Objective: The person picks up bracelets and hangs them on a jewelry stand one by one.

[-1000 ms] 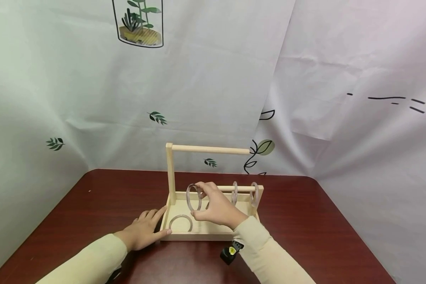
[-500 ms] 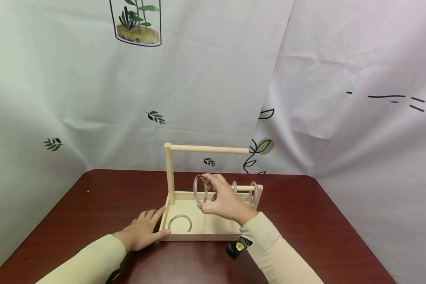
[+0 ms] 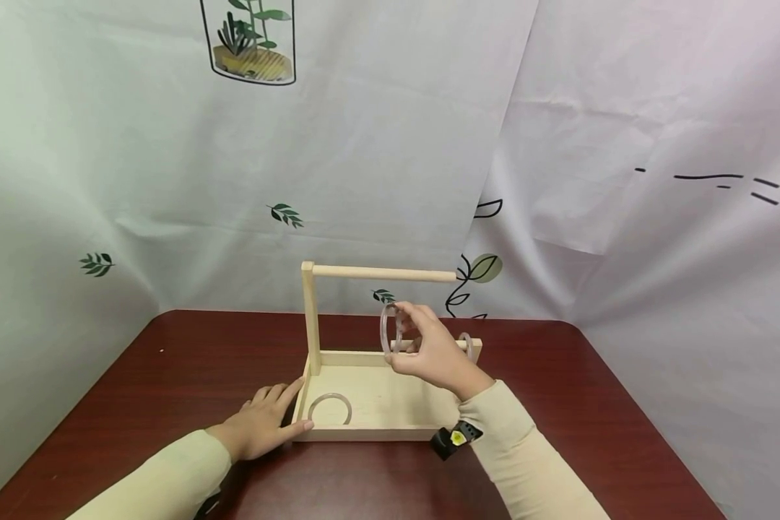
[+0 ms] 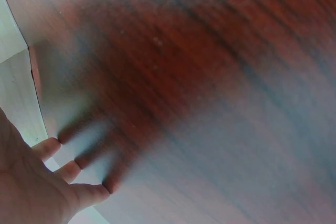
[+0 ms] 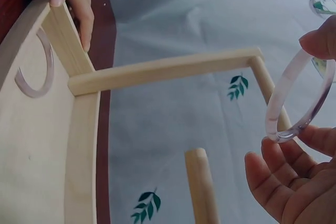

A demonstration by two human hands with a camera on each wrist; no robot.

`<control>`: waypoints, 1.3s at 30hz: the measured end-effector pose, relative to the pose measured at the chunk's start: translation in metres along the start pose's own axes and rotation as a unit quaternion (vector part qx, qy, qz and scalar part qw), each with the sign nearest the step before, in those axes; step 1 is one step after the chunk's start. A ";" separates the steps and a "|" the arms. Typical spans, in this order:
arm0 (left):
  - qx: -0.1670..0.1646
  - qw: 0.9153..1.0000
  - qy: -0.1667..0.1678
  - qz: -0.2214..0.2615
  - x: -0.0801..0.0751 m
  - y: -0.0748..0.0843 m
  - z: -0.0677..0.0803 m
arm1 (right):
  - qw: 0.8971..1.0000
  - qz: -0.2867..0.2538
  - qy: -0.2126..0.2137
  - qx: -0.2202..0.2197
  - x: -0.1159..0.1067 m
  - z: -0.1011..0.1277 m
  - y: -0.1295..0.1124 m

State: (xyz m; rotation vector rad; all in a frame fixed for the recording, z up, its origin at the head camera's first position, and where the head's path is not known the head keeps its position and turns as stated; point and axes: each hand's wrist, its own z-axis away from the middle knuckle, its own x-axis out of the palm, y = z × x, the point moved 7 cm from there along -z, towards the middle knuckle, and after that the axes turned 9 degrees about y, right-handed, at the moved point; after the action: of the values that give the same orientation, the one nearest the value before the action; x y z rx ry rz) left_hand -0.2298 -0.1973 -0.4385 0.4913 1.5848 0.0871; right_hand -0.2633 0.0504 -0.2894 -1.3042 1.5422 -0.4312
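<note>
My right hand [image 3: 438, 354] pinches a pale translucent bangle [image 3: 384, 332] between thumb and fingers. The bangle stands upright, overlapping the free left end of the lower rod [image 3: 396, 344] in the head view. In the right wrist view, the bangle [image 5: 282, 95] is apart from the rod's end [image 5: 197, 156]. A second bangle [image 3: 471, 348] hangs on that rod near its right post. Inside the wooden tray [image 3: 390, 434] of the rack, another bangle [image 3: 330, 396] lies at the front left. My left hand [image 3: 260, 422] rests at the tray's left corner, fingers spread and thumb on the front rim.
Above the tray, the rack's upper rod [image 3: 383, 273] runs right from a tall left post [image 3: 310, 318]; its right end is free. The rack stands on a dark red table [image 3: 221, 354]. A white printed cloth [image 3: 390, 144] hangs behind and at the sides.
My right hand has carried the bangle up and to the right, from over the tray to the lower rod's free end. It now hides a bangle hanging mid-rod. The left hand stays put.
</note>
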 end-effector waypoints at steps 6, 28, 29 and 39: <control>0.003 1.000 0.001 0.006 0.002 -0.002 -0.001 | 0.999 0.019 0.025 -0.010 -0.014 0.000 0.000; -0.008 1.000 -0.011 -0.001 -0.002 0.002 0.001 | 0.995 0.057 0.076 0.012 -0.065 -0.001 0.011; -0.008 1.000 -0.012 -0.001 -0.002 0.002 0.001 | 0.995 0.062 0.080 0.016 -0.067 -0.002 0.012; -0.010 1.000 -0.014 -0.003 -0.004 0.004 0.000 | 0.990 0.081 0.103 0.043 -0.083 -0.005 0.023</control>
State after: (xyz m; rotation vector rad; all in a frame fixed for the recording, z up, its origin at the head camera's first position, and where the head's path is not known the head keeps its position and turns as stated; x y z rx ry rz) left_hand -0.2286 -0.1949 -0.4336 0.4707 1.5569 0.0920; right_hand -0.2890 0.1298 -0.2666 -1.0847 1.7656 -0.5357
